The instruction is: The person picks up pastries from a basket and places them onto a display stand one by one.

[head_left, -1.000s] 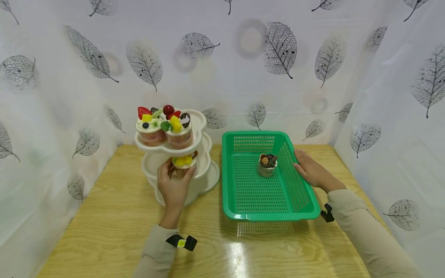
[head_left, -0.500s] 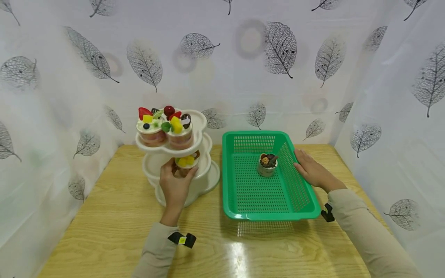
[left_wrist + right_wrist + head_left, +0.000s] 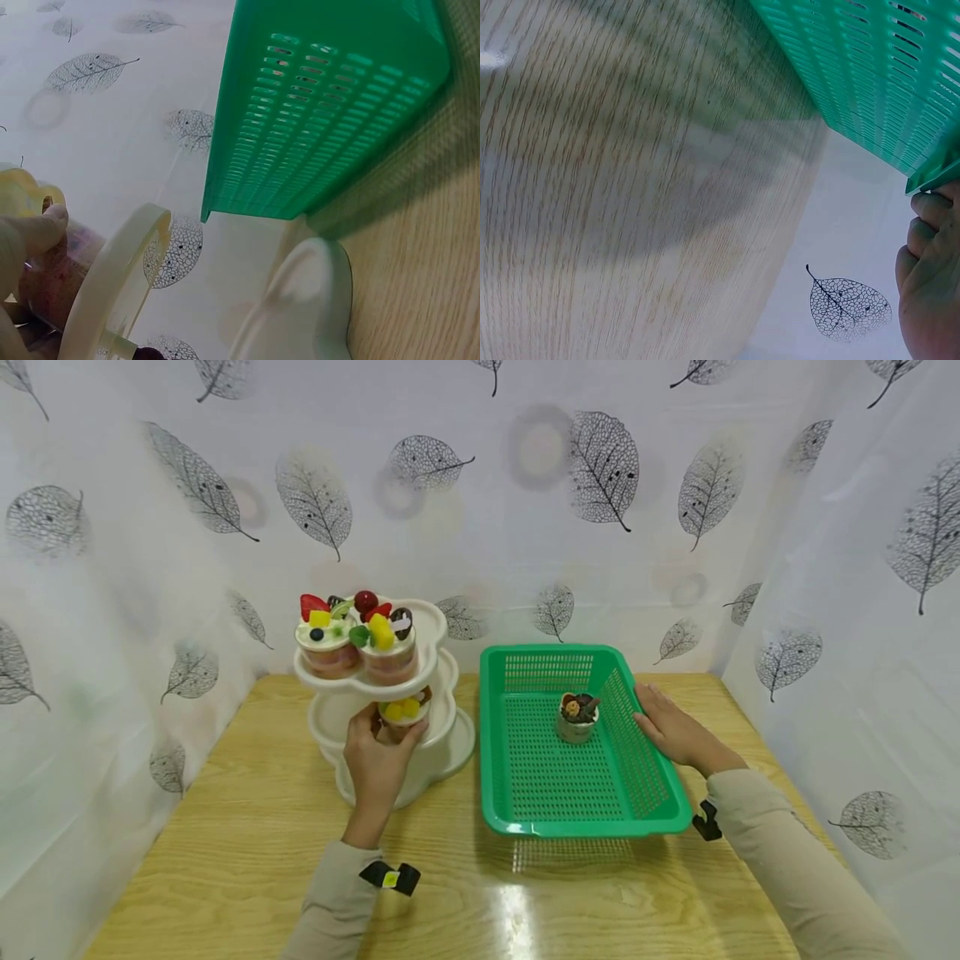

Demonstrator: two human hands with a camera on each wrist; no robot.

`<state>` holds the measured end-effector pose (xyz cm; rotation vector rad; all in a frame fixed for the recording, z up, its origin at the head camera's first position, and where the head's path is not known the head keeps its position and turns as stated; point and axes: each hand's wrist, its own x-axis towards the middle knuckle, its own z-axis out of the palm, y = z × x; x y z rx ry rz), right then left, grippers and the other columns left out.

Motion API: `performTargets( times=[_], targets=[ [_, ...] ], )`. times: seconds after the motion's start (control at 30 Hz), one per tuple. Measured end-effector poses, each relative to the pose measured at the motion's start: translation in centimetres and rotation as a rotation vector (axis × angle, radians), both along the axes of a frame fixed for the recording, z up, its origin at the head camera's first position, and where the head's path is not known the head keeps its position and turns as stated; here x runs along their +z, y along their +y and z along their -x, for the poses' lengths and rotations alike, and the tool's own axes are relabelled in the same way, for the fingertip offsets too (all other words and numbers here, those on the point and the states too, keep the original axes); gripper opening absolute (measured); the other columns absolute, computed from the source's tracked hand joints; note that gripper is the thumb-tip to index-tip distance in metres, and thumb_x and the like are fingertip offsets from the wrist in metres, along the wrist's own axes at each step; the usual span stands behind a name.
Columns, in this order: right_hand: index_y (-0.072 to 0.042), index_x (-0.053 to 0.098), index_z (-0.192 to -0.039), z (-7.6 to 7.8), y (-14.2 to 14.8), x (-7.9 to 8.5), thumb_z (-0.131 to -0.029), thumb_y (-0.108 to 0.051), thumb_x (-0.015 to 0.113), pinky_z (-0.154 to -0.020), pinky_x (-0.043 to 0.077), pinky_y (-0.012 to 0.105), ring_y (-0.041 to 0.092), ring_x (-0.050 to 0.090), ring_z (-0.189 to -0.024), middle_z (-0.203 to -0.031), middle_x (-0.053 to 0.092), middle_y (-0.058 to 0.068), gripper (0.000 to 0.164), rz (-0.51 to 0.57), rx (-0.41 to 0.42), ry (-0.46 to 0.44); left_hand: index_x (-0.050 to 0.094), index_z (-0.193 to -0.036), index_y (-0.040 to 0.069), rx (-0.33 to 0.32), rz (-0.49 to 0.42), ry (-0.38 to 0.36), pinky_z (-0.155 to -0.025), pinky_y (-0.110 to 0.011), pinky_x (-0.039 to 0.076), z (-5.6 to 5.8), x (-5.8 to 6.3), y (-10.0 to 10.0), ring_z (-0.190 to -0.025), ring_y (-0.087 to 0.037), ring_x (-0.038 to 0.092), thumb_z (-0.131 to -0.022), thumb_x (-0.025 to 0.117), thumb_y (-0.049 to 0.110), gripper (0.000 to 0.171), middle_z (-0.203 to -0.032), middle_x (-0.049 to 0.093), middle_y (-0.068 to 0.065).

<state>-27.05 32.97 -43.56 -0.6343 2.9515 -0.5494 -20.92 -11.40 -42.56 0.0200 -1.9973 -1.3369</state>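
Observation:
In the head view my left hand (image 3: 378,768) grips a dessert cup (image 3: 402,710) topped with yellow fruit, thumb and fingers around its sides. The cup is at the middle tier of a white three-tier stand (image 3: 330,718), partly covered by my fingers. The left wrist view shows its pinkish clear side (image 3: 49,292) between my fingers. My right hand (image 3: 678,731) rests along the right rim of a green plastic basket (image 3: 585,828), fingers fairly straight. Inside the basket stands a dessert cup with a dark chocolate topping (image 3: 577,718).
Two fruit-topped dessert cups, one with a strawberry (image 3: 327,647) and one with a cherry (image 3: 388,652), stand on the top tier, close above my left hand. The wooden table (image 3: 247,860) ends at a leaf-patterned curtain (image 3: 480,527) behind and at both sides.
My left hand and the fruit-topped cup have shifted slightly right and down at the middle tier over the first half second, then stay nearly still. The right hand keeps its place.

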Motion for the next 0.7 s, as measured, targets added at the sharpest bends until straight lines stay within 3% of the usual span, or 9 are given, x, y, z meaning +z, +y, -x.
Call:
performTargets(
  times=[0.17,0.37,0.57,0.7],
  targets=[
    [0.006,0.006,-0.151,0.0,0.0,0.0,-0.106,-0.034,0.03,-0.114,0.009,0.06,0.047,0.004,-0.142,-0.156,0.006,0.028,0.065,-0.01,0.0,0.007,0.058,-0.121,-0.005,0.016,0.024,0.007,-0.09,-0.046,0.053,-0.1,0.1,0.0,-0.106,-0.035,0.059,-0.066,0.09,0.018,0.068,-0.114,0.058,-0.025],
    [0.006,0.006,-0.151,0.1,0.1,-0.1,-0.106,-0.035,0.029,-0.114,0.009,0.06,0.047,0.004,-0.143,-0.156,0.006,0.029,0.065,-0.006,-0.002,0.014,0.053,-0.127,-0.008,0.026,0.12,0.002,-0.087,-0.054,0.051,-1.0,0.3,-0.1,-0.106,-0.042,0.058,-0.065,0.09,0.016,0.075,-0.117,0.057,-0.03],
    [0.005,0.004,-0.151,0.1,0.0,-0.2,-0.106,-0.036,0.028,-0.115,0.007,0.058,0.046,0.003,-0.143,-0.157,0.005,0.027,0.065,-0.022,0.002,0.01,0.04,-0.139,-0.011,-0.073,0.152,-0.059,-0.105,-0.055,0.038,-3.5,0.3,0.1,-0.129,-0.044,0.042,-0.071,0.086,0.014,0.086,-0.139,0.042,-0.031],
    [0.005,0.006,-0.151,0.0,0.1,-0.1,-0.106,-0.035,0.028,-0.115,0.008,0.059,0.046,0.004,-0.143,-0.156,0.007,0.028,0.065,-0.032,0.007,0.027,0.038,-0.14,-0.01,-0.111,0.23,0.058,-0.11,-0.046,0.035,-5.3,0.3,1.0,-0.13,-0.042,0.042,-0.069,0.086,0.009,0.088,-0.141,0.042,-0.029]
  ],
)
